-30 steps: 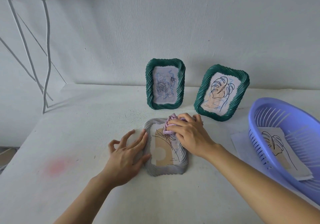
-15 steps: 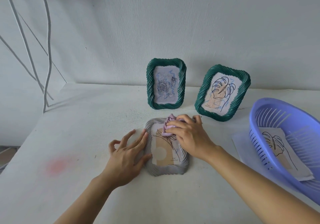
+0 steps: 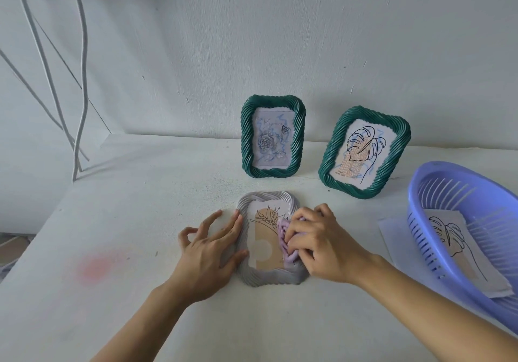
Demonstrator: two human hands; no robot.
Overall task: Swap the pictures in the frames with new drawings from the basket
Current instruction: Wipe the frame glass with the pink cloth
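Both forearms bare, no sleeves; left hand (image 3: 208,252) and right hand (image 3: 322,245) bare, no rings, watch or gloves.

a white table (image 3: 140,221) spreads out under my fingers, its surface slightly rough and speckled. well off to the left of my left fingers a faint pink smudge (image 3: 96,267) marks the tabletop. beyond my fingertips a plain white wall (image 3: 280,39) rises from the far edge of the table. far up and to the left of my fingers, white cables (image 3: 80,95) hang down the wall, crossing each other and reaching the table's back corner. to the right of my right fingers a pale sheet of paper (image 3: 388,238) lies flat on the table.
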